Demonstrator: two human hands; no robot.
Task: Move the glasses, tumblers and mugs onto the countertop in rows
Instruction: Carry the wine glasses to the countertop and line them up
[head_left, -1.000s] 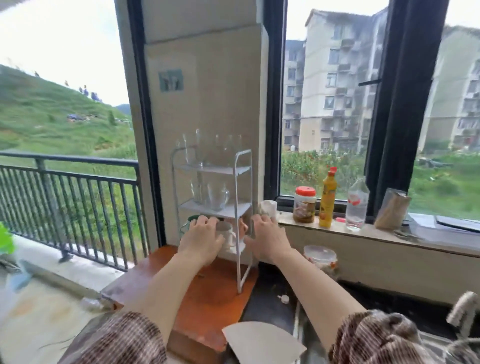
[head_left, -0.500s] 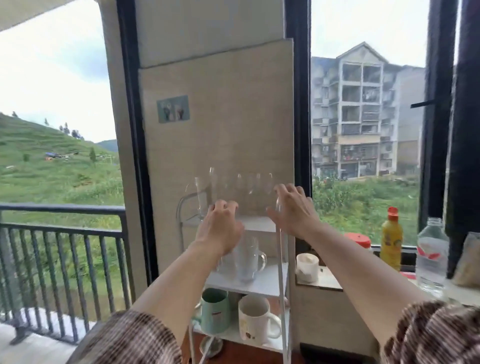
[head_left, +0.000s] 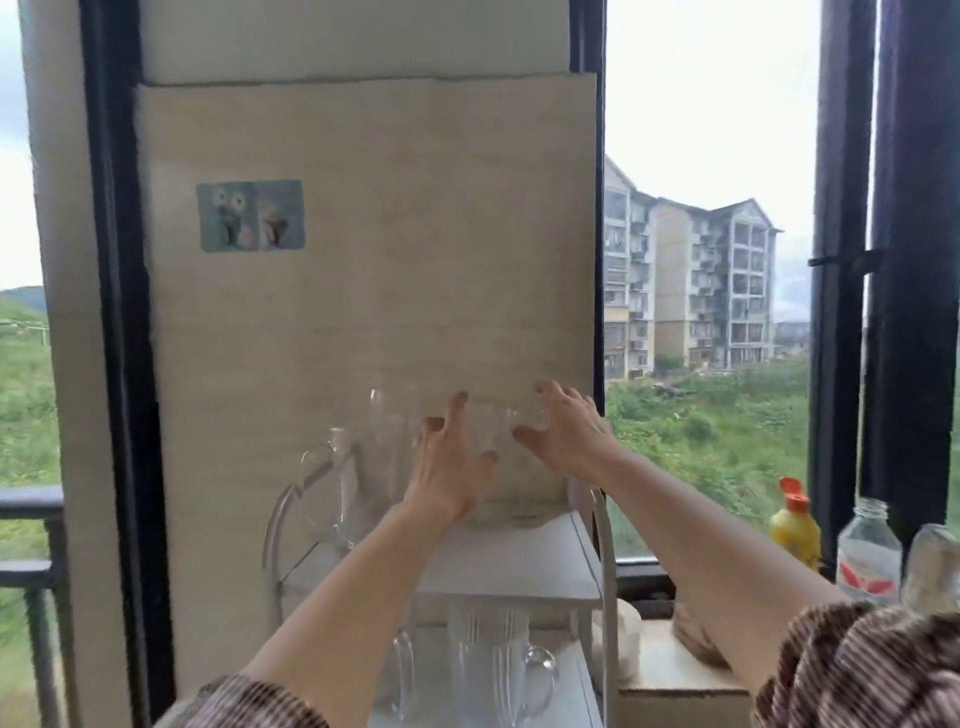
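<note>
step: first pick from the rack (head_left: 597, 525); both hands are raised to its top shelf (head_left: 519, 566)
left hand (head_left: 452, 467): fingers (head_left: 457, 405) spread, set either side of the left tumbler (head_left: 485, 431); whether a grip is made cannot be told, the glass is clear and blurred
right hand (head_left: 569, 436): fingers and thumb curled round the right tumbler (head_left: 530, 415), taken as gripped
tumblers: both at the back of the top shelf, close to the wall panel, touching or nearly so
other glassware, top shelf: tall glass (head_left: 392, 431) and handled clear jug (head_left: 332, 467), left of the hands, untouched
middle shelf (head_left: 571, 675): ribbed glass mug (head_left: 488, 660) and a second glass mug (head_left: 400, 670), untouched
desk: not in view, so no rows can be checked
progress: judged very early; nothing is shown as moved, the rack looks full
left to do: two tumblers to be lifted out and set down, then all remaining glasses and mugs
sill: yellow bottle (head_left: 792, 530) and water bottle (head_left: 867, 561), not part of the task
</note>
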